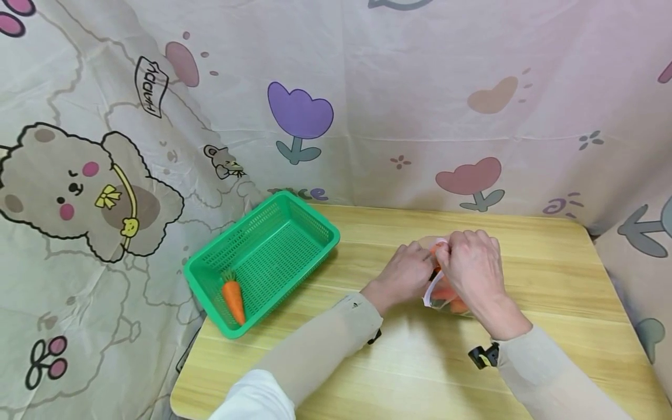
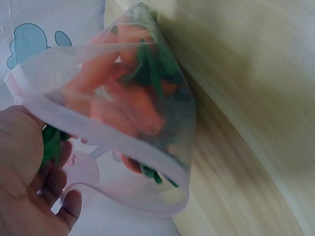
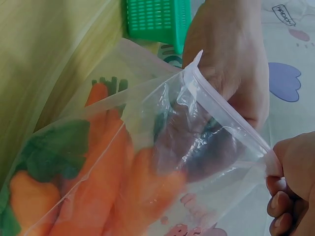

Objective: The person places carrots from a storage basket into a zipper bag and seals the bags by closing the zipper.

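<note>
A clear zip bag [image 1: 427, 293] with a pale zip strip is held up above the table at the right. Several orange carrots [image 3: 93, 196] with green leaves lie inside it. My right hand [image 1: 476, 265] pinches the bag's rim at one side, as the right wrist view also shows. My left hand [image 1: 406, 274] reaches in through the bag's mouth, its fingers curled round green leaves [image 2: 51, 145]. In the right wrist view those fingers show through the film, close over an orange carrot body [image 3: 152, 189].
A green plastic basket [image 1: 328, 233] stands on the left of the wooden table [image 1: 367, 373], with one carrot [image 1: 233, 300] inside. A printed cloth [image 1: 367, 87] hangs behind the table and along its sides. Both wrists wear black camera mounts.
</note>
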Demonstrator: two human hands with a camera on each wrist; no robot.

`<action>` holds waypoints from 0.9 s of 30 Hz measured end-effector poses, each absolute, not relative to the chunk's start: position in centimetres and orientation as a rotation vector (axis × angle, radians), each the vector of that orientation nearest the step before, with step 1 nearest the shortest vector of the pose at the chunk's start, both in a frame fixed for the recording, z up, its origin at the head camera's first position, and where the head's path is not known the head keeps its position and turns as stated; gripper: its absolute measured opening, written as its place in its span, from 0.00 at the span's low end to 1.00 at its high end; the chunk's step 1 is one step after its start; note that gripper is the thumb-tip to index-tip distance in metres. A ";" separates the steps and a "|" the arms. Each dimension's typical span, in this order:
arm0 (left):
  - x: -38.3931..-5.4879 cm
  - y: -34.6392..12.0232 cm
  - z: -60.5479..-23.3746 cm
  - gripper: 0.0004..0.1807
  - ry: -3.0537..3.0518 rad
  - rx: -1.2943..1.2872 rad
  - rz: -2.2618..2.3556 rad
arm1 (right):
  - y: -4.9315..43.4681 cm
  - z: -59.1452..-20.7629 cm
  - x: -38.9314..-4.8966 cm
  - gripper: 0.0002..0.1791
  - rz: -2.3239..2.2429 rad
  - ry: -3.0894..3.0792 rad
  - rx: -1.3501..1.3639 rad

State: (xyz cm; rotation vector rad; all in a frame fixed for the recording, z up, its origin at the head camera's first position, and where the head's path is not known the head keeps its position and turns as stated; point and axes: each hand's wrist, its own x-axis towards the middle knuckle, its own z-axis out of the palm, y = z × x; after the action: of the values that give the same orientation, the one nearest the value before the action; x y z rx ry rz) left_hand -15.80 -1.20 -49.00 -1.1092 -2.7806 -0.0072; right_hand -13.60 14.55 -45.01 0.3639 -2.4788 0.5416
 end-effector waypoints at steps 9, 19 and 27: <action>-15.5 -1.2 -48.7 0.10 -2.859 -1.141 -0.017 | 14.7 -45.1 -13.6 0.15 0.546 -2.443 0.363; -15.7 -3.1 -48.4 0.10 -2.738 -1.157 -0.035 | 15.0 -45.2 -13.6 0.14 0.514 -2.456 0.372; -15.9 -6.4 -46.7 0.09 -2.829 -1.096 -0.087 | 14.9 -45.2 -13.6 0.12 0.535 -2.450 0.370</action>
State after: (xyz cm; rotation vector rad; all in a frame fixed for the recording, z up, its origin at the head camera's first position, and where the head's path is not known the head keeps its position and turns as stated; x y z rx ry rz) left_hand -15.87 -6.38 -46.72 -1.0960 -2.8289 -0.0870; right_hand -13.58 14.94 -45.23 0.3696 -2.4502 0.5350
